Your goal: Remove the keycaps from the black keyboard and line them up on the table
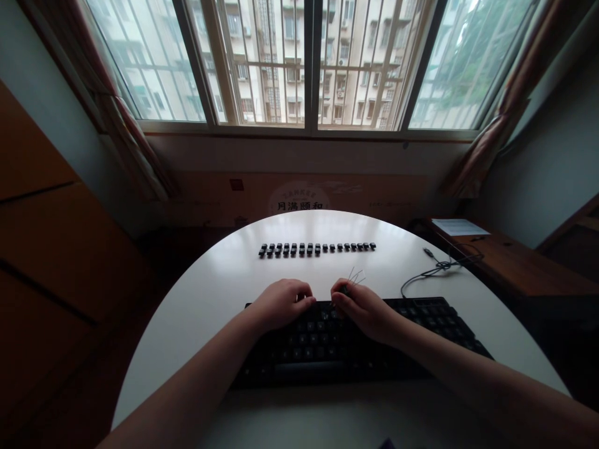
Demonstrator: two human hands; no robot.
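Observation:
A black keyboard (309, 368) lies on the white round table under both hands. My left hand (283, 302) rests at its back edge, fingers curled over the edge and thumb on the near side, gripping it. My right hand (362, 305) is closed around a wire keycap puller (357, 275), whose thin wires stick up past the fingers. The hand hovers over or touches the upper key rows; which one I cannot tell. Behind the hands, small black keycaps (302, 249) stand in neat rows, double on the left and partly single toward the right.
The keyboard's dark cable (435, 269) loops across the right of the table (187, 324) and ends in a USB plug (427, 252). A wooden desk (510, 262) with a paper sheet (461, 227) stands at the right. Ahead is a barred window (311, 62) with curtains.

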